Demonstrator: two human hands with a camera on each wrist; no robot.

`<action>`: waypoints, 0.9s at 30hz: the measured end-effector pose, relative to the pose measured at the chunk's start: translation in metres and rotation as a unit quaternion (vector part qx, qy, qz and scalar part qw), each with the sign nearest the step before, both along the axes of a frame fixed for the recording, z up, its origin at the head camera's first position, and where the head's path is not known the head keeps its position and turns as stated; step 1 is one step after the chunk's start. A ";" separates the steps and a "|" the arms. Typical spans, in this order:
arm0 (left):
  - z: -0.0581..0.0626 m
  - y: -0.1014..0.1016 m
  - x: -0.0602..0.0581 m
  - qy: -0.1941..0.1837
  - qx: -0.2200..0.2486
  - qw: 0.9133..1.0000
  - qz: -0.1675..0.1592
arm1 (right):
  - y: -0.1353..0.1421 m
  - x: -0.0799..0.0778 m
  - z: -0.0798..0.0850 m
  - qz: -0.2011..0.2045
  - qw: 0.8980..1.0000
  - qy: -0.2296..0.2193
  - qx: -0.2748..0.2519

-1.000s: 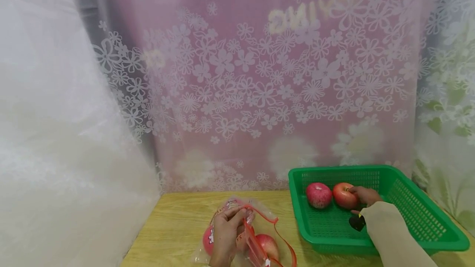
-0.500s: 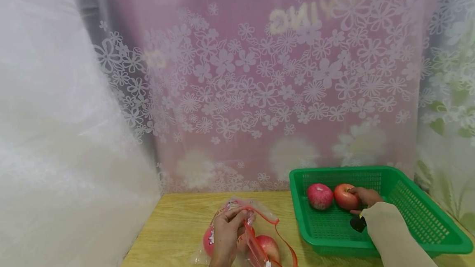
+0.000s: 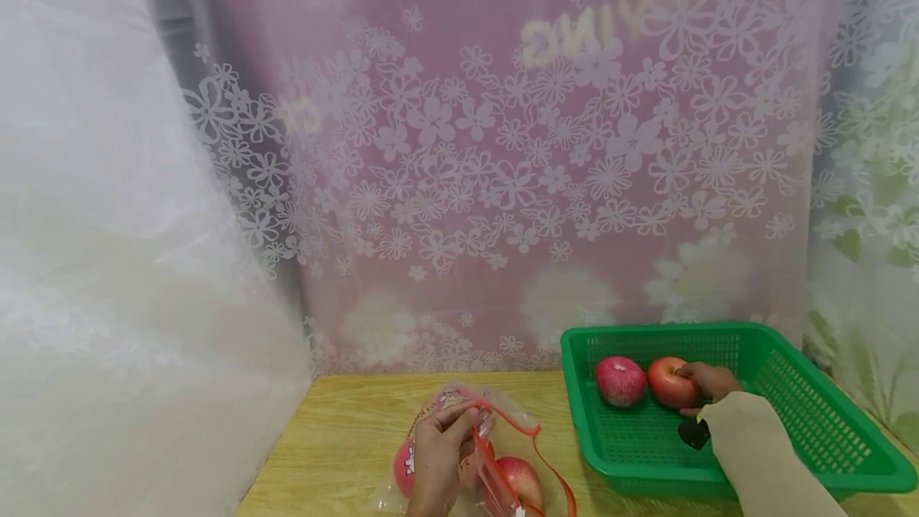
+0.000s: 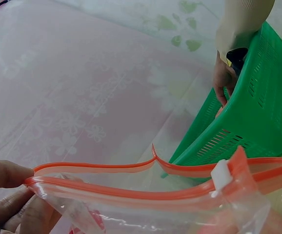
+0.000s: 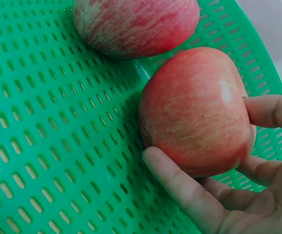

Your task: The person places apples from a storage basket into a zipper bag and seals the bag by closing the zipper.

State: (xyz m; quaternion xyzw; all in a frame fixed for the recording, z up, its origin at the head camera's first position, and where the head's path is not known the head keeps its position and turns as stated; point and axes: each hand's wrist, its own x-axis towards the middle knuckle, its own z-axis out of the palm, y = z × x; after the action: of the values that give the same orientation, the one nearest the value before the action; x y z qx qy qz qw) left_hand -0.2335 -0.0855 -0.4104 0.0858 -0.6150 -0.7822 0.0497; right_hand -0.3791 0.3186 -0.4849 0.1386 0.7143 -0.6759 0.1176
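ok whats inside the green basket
A pinkish apple, and an orange-red apple that the right grip holds. Anything directly beneath that grip and the sleeve is covered.

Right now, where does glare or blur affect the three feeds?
Head: a pale sheen washes over the white sheet at left; left wrist: small glints on the clear bag, and the bagged apple looks hazy through the plastic; right wrist: a bright highlight on the held apple, otherwise fairly sharp, with the green basket's slots clearly readable.
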 end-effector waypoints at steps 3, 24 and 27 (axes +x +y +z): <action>0.000 0.000 0.001 0.001 -0.002 1.000 0.000 | 0.001 -0.006 -0.003 -0.015 1.000 0.021 -0.005; 0.001 0.000 0.002 0.004 0.002 1.000 0.003 | -0.005 -0.001 0.005 -0.022 0.999 0.024 0.007; 0.001 -0.001 0.003 0.004 -0.001 1.000 0.004 | -0.005 -0.001 0.006 -0.021 0.999 0.024 0.005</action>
State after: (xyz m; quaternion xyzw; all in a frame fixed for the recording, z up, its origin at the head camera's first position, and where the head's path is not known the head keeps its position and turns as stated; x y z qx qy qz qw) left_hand -0.2306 -0.0863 -0.4091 0.0848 -0.6149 -0.7821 0.0550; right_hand -0.3802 0.3140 -0.4788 0.1373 0.7172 -0.6779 0.0854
